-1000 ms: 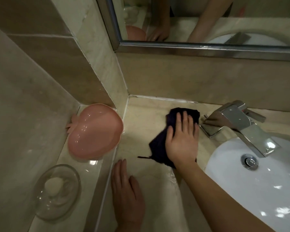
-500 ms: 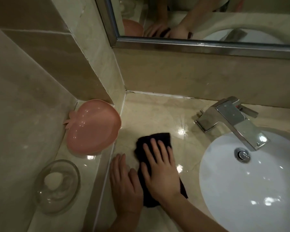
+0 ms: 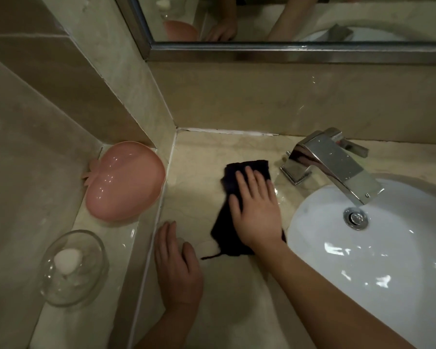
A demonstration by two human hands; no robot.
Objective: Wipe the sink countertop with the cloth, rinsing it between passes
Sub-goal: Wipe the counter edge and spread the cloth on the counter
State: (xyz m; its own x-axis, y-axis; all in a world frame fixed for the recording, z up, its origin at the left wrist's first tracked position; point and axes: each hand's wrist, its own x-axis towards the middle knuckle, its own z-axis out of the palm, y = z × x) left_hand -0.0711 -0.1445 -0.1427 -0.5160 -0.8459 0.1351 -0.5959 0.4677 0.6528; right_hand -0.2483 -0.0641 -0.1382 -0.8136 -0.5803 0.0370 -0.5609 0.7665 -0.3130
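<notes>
Bathroom, looks domestic. White undermount basin (image 3: 363, 260) with metal drain (image 3: 356, 217), chrome square faucet (image 3: 332, 165), beige marble surface (image 3: 207, 152) and matching wall tile. Metal-framed mirror (image 3: 262, 50) above. Side ledge holds a pink apple-shaped dish (image 3: 124, 181) and a glass bowl (image 3: 73, 268) with white soap.

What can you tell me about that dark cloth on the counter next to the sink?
The dark, almost black cloth looks like soft woven fabric, crumpled into a rough elongated shape, with a loose thread trailing from its near corner. It lies flat on the beige marble-look countertop, between the white oval sink basin and the raised side ledge, just left of the chrome tap. The right hand presses on it with straight fingers, covering its middle. Whether it is wet cannot be told.
</notes>
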